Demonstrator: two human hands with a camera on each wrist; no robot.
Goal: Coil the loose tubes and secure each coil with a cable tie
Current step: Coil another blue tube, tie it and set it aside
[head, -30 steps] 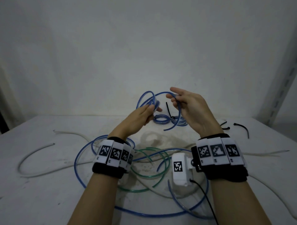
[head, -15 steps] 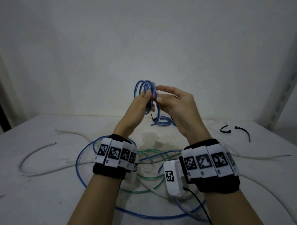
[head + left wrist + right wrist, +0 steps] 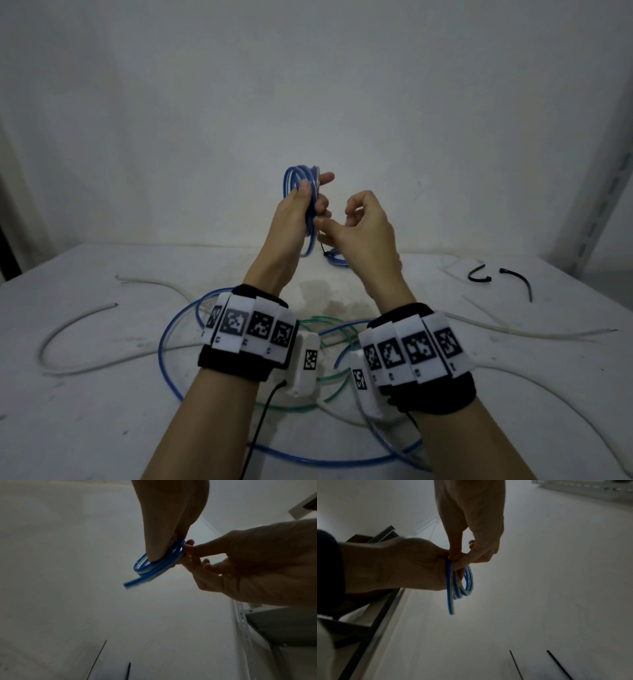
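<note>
Gripping the small coil of blue translucent plastic tube (image 3: 303,192) in your left hand (image 3: 294,222), you lift it above the table, probably so the loops cannot spring apart before tying. Your right hand (image 3: 363,233) is just beside it, fingers half curled and thumb touching the coil; whether it pinches anything I cannot tell. Below your right hand lies another blue coil (image 3: 337,257); farther to its right, two black cable ties (image 3: 479,274). No readable writing, only square code markers on the black wristbands (image 3: 246,329).
</note>
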